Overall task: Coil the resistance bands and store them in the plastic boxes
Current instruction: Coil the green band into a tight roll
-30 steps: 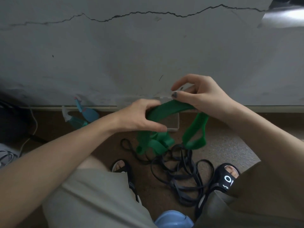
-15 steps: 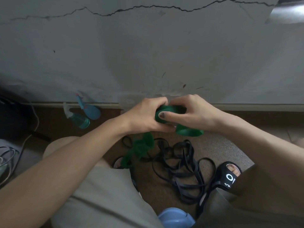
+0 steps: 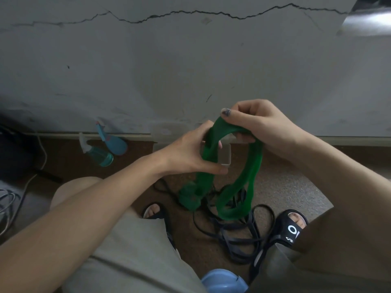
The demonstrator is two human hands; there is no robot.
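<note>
Holding one green resistance band above the floor, the left hand grips one strand and the right hand pinches its top. Black bands lie tangled below, uncountable; one plastic box sits behind; two spray bottles lie left.

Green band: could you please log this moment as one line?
left hand: grips green band | right hand: pinches it | black bands: on floor

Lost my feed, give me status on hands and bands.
Left hand, right hand both grip green band. Uncoiled. Black bands tangled below. Plastic box behind.
</note>
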